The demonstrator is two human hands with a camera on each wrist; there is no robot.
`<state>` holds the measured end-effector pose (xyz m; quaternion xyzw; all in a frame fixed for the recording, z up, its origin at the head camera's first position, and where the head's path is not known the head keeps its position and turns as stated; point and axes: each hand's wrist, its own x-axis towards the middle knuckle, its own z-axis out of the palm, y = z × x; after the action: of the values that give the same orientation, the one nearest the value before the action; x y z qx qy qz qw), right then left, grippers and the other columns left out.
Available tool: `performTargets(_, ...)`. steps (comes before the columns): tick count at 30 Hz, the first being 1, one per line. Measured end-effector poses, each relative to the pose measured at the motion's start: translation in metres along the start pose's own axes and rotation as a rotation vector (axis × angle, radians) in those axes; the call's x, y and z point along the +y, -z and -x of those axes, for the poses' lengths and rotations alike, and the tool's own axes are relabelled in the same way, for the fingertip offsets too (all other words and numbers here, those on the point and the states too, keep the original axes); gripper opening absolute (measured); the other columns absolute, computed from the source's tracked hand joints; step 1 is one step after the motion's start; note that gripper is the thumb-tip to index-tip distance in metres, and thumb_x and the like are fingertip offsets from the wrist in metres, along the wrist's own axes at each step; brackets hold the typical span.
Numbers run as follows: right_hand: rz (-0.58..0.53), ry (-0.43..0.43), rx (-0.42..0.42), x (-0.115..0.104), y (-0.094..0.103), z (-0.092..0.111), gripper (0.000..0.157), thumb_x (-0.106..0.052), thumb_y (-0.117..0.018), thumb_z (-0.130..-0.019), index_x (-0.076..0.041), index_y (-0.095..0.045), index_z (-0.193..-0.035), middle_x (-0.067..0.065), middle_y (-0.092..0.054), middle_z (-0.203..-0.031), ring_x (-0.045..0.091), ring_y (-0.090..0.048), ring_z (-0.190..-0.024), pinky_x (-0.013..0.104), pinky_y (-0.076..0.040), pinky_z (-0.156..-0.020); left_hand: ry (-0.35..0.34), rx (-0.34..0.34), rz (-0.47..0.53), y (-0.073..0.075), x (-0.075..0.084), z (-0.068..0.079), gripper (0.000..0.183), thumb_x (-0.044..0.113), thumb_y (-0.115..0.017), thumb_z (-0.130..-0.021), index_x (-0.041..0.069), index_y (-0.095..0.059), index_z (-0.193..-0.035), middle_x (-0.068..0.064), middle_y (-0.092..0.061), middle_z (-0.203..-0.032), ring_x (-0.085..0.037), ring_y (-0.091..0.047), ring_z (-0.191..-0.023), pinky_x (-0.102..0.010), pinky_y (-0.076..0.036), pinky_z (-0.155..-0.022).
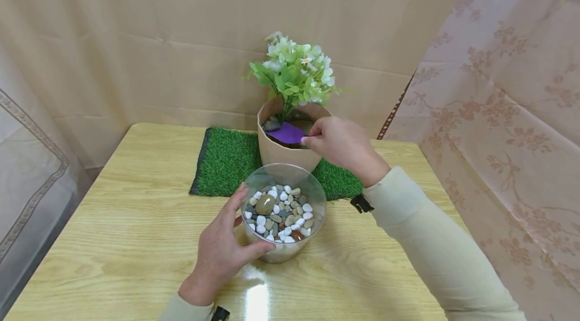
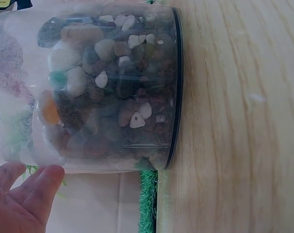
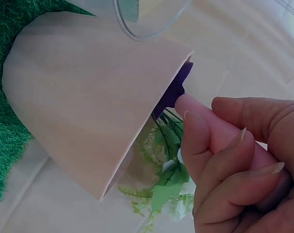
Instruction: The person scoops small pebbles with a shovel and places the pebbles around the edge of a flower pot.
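My right hand (image 1: 342, 145) grips the pink handle (image 3: 220, 128) of a small toy shovel. Its purple blade (image 1: 286, 133) dips inside the rim of a beige flowerpot (image 1: 290, 158), close to the stems of a white-and-green flowering plant (image 1: 299, 72). Nearer to me stands a clear plastic tub (image 1: 277, 254) filled with white, grey and brown pebbles (image 1: 277, 218). My left hand (image 1: 222, 243) holds this tub from its left side, thumb at the near rim and fingers round the far left. Larger glossy stones (image 1: 265, 205) lie among the pebbles.
The pot stands on a green artificial grass mat (image 1: 231, 162) toward the back of a light wooden table (image 1: 136, 240). Beige cloth (image 1: 190, 49) hangs behind it, and a flower-patterned curtain (image 1: 512, 84) runs along the right side.
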<state>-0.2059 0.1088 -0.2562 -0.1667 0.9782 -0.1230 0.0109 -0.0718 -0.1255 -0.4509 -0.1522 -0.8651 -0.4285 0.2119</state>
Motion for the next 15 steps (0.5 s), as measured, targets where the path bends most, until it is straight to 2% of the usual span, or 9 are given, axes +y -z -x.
performTargets(6, 0.029, -0.012, -0.013, -0.0025, 0.0014, -0.0017, 0.027, -0.041, -0.067, -0.101, -0.016, -0.076, -0.099, -0.002, -0.075, -0.091, 0.018, -0.064, -0.074, 0.036, -0.053, -0.064, -0.014, 0.014, -0.002, -0.0007, -0.0004, 0.0, 0.114, 0.075, -0.081, -0.072, 0.016, -0.038, -0.159, -0.004, -0.04, -0.167, -0.032, -0.06, -0.135, -0.039, -0.066, -0.088)
performTargets(12, 0.046, -0.02, -0.025, -0.0023, 0.0021, -0.0012, 0.032, -0.043, -0.067, -0.101, -0.014, -0.078, -0.111, 0.0, -0.078, -0.106, 0.019, -0.069, -0.087, 0.041, -0.06, -0.076, -0.028, 0.025, 0.007, -0.0013, -0.0007, 0.0001, 0.113, 0.076, -0.079, -0.073, 0.014, -0.039, -0.158, -0.006, -0.041, -0.166, -0.032, -0.061, -0.134, -0.038, -0.067, -0.087)
performTargets(15, 0.042, -0.023, -0.027, -0.0016, 0.0021, -0.0005, 0.031, -0.043, -0.067, -0.101, -0.015, -0.078, -0.108, -0.001, -0.077, -0.101, 0.02, -0.068, -0.084, 0.04, -0.059, -0.073, -0.027, 0.026, -0.001, -0.001, 0.0, 0.0003, 0.114, 0.077, -0.079, -0.072, 0.014, -0.039, -0.158, -0.006, -0.042, -0.166, -0.033, -0.06, -0.134, -0.039, -0.066, -0.087)
